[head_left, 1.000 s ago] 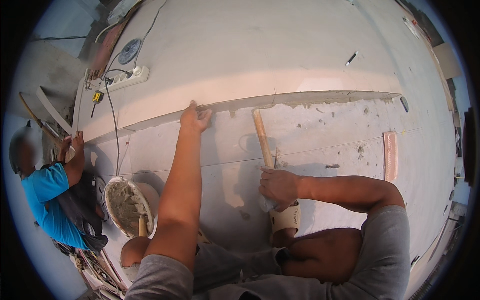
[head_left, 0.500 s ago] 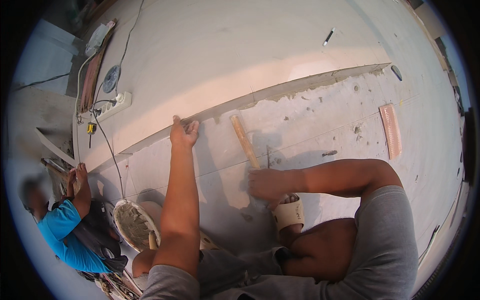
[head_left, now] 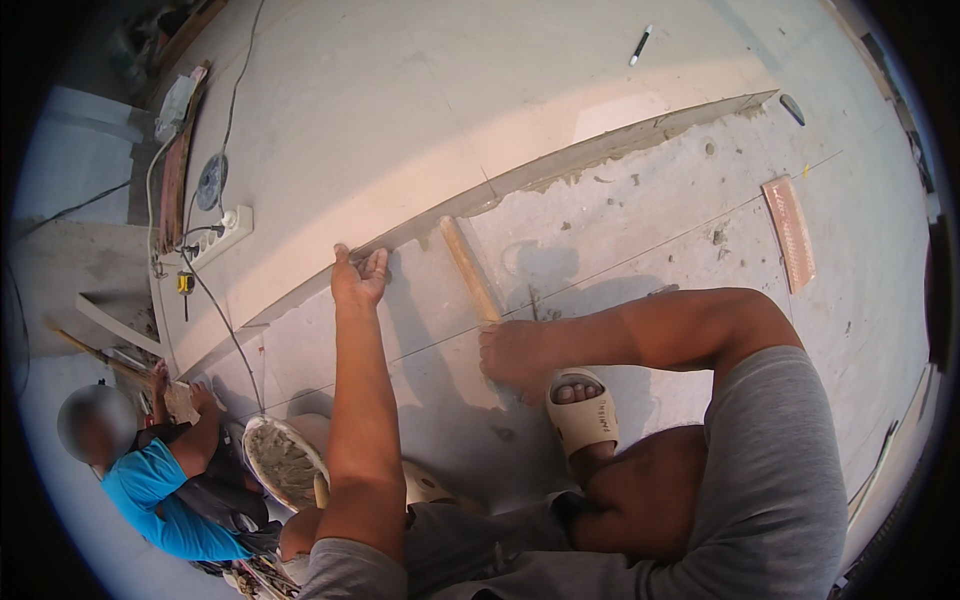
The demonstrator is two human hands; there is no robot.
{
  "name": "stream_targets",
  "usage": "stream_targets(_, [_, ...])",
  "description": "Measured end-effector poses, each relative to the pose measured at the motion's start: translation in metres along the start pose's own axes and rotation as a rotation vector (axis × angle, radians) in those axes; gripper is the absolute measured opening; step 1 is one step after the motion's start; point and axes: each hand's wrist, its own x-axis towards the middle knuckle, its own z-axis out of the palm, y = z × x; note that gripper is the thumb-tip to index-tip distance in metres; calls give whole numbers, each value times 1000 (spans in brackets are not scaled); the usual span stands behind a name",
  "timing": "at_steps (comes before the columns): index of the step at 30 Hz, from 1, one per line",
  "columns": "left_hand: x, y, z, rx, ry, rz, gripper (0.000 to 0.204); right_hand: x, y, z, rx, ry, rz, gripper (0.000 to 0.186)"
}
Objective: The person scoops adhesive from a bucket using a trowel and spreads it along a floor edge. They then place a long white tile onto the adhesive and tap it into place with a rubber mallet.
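My left hand [head_left: 358, 277] reaches to the front edge of a raised, pale tiled step [head_left: 420, 200]. Its thumb and fingers are apart and touch the edge. My right hand [head_left: 520, 357] is closed around a wooden stick [head_left: 468, 268], perhaps a tool handle. The stick's upper end points at the step's front face, and its lower end is hidden by my hand. Wet grey mortar [head_left: 540, 184] lies along the foot of the step. Below it is a pale tiled floor [head_left: 430, 310], spotted with mortar.
A mortar bucket [head_left: 285, 465] stands left of my left forearm. Beyond it, a co-worker in a blue shirt [head_left: 165, 500] crouches. A power strip [head_left: 222, 238], cable [head_left: 215, 305], tape measure [head_left: 185, 284] and marker [head_left: 641, 45] lie on the step; a pinkish float [head_left: 789, 235] lies at right.
The view has shifted slightly. My left hand stays at the step's edge, and my right hand still grips the stick. The co-worker's hands have moved apart.
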Motion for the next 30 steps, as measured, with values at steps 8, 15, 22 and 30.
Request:
stream_targets(8, [2,1,-1,53,-16,6,74,-21,-6,-4,4,50,37,59])
stream_targets(15, [-23,-37,5,689,148,359,58,-82,-23,14,-17,61,247,66])
stream_targets(22, [-93,-99,51,1503,-39,1517,47,-125,-15,17,54,23,459,67])
stream_targets(30, [-115,-125,71,1543,-234,1381,48,-138,22,23,-142,-28,310,50])
